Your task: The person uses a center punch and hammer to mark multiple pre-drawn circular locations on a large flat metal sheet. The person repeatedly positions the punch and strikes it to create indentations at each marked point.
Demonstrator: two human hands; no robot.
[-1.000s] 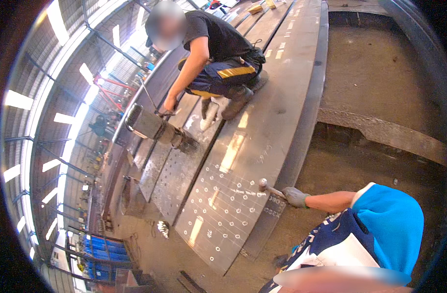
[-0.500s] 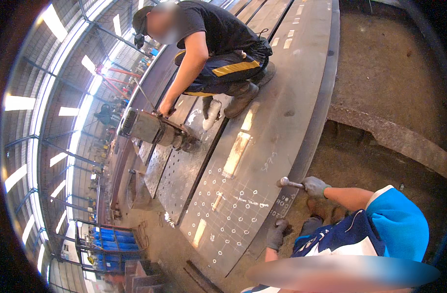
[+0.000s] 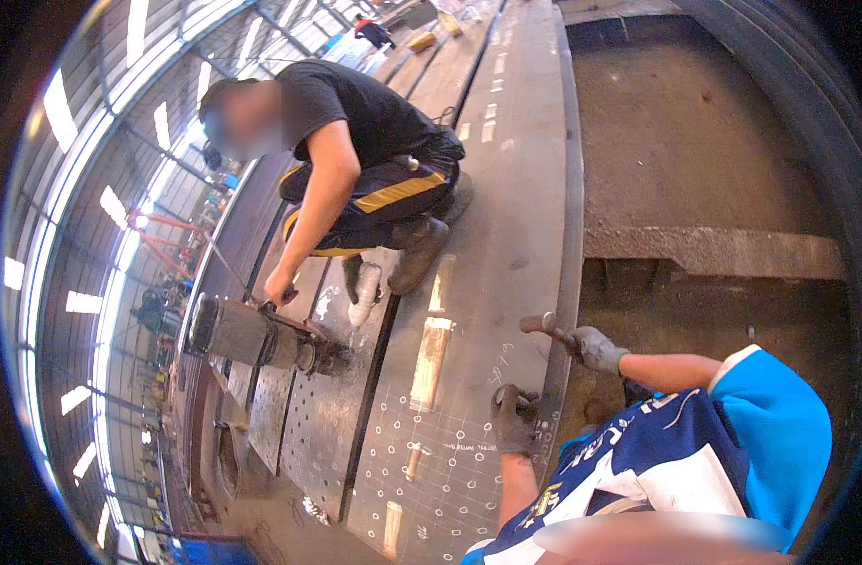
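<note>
Hammer (image 3: 542, 325) raised over steel plate (image 3: 506, 235) edge, at 4 o'clock; clenched in gloved right hand (image 3: 596, 348). Gloved left hand (image 3: 512, 421) closed on small punch-like tool (image 3: 525, 400), at 6 o'clock. Co-worker (image 3: 356, 169) crouching with magnetic drill (image 3: 261, 337), at 10 o'clock.

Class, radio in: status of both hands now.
Right hand gripping hammer, raised. Left hand pressing steel plate edge. Co-worker drilling beyond, clear.

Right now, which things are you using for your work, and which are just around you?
In use:
hammer in the right hand
punch held by the left hand
marked steel plate

Just around:
another person crouching farther along
drilling machine under that person's hand
white bottle
concrete ledge
</note>
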